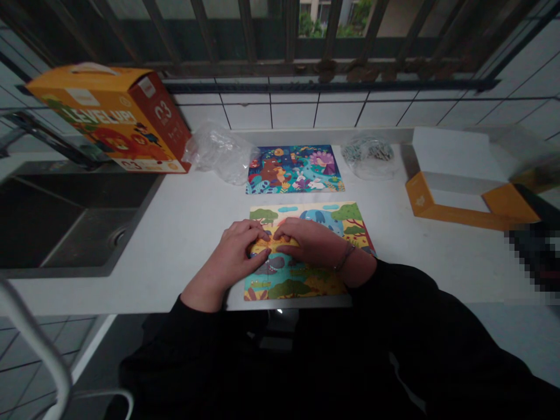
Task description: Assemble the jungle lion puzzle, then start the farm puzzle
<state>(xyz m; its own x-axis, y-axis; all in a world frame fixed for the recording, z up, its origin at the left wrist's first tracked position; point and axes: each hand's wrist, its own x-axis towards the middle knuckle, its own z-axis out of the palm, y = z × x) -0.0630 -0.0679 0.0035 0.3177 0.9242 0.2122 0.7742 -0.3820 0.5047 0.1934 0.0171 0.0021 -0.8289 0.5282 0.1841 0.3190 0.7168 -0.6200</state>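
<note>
A brightly coloured jigsaw puzzle with animals, trees and water lies flat near the counter's front edge. Both of my hands rest over its middle left. My left hand has its thumb and fingers closed at a yellow-orange puzzle piece. From the other side, my right hand pinches at the same piece with curled fingers, its wrist lying across the puzzle. The fingers cover much of the piece, and I cannot tell whether it is fully seated. Just behind is a dark blue picture puzzle with forest animals.
An orange carton stands at back left beside a crumpled clear bag. Another clear bag holds small pieces. An opened orange box lies at right. A dark sink is set into the left of the counter.
</note>
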